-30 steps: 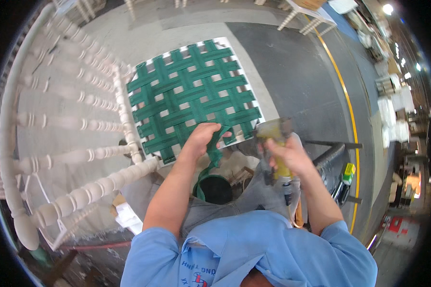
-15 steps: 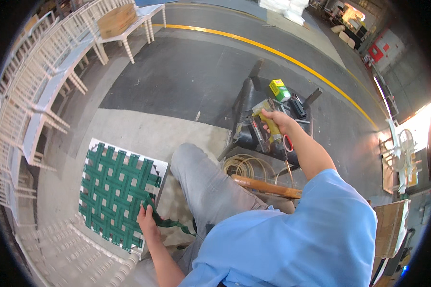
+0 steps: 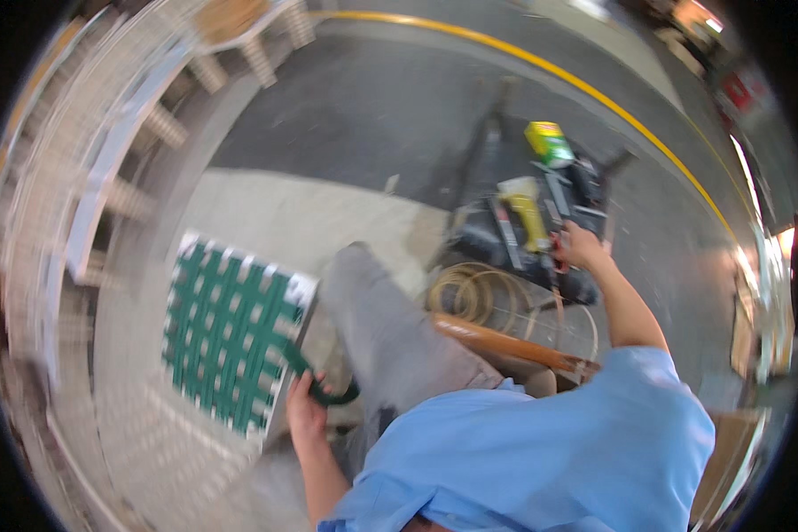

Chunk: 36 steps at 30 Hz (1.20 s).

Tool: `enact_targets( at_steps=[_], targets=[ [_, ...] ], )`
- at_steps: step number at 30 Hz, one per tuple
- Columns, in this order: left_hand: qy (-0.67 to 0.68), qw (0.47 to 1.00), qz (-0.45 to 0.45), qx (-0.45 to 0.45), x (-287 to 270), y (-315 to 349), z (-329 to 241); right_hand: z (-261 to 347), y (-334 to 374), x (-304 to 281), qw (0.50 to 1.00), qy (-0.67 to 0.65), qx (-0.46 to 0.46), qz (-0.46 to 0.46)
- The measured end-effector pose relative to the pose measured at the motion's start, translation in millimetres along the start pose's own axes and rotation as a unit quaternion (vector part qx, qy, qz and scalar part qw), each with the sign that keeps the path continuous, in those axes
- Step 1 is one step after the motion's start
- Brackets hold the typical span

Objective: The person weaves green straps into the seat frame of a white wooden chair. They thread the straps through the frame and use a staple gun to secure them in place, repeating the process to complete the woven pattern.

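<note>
My left hand (image 3: 305, 410) is closed on a loose end of dark green webbing strap (image 3: 330, 395), beside the near right corner of a seat woven from green straps (image 3: 230, 324) on a white frame. My right hand (image 3: 585, 246) is at the red handles of what look like scissors (image 3: 559, 246). Motion smears its fingers, so whether they grip the handles is unclear. A yellow-green air stapler (image 3: 528, 217) lies just left of that hand on a black upturned stool (image 3: 479, 239), out of my grasp.
A yellow-green box (image 3: 550, 144) and a black tool part (image 3: 585, 182) lie on the stool. Below it are a coiled pale hose (image 3: 465, 293) and a brown wooden bar (image 3: 514, 344). White chairs or benches (image 3: 106, 191) line the left side. A yellow line (image 3: 541, 62) crosses the floor.
My right hand has let go of the air stapler, which now lies on the stool, and has moved to the red handles. My left hand keeps the strap. The whole view has shifted.
</note>
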State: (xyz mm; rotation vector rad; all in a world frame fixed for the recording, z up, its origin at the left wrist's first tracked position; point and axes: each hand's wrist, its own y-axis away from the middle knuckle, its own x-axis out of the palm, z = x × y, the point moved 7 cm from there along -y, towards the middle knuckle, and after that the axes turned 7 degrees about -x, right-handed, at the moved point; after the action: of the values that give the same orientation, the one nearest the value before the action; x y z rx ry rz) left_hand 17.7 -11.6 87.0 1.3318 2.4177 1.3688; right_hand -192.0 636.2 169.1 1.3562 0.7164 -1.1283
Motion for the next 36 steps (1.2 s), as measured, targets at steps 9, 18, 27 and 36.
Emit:
enact_targets(
  at_steps=[9, 18, 27, 36],
  targets=[
    [0.108, 0.987, 0.112, 0.034, -8.8, 15.8, -67.0, 24.8, 78.0, -5.5, 0.927, -0.357, 0.036, 0.111],
    [0.051, 0.989, 0.122, 0.06, 4.2, 9.0, -114.2, 359.2, 82.6, -41.3, 0.812, -0.073, -0.578, -0.014],
    [0.074, 0.989, 0.117, 0.045, 1.1, 12.4, -112.8, 567.6, 64.9, 85.3, 0.555, 0.238, -0.795, 0.056],
    [0.062, 0.989, 0.115, 0.069, -11.1, 25.8, -118.7, 588.8, 69.2, 120.9, 0.505, 0.21, -0.833, 0.074]
  ],
)
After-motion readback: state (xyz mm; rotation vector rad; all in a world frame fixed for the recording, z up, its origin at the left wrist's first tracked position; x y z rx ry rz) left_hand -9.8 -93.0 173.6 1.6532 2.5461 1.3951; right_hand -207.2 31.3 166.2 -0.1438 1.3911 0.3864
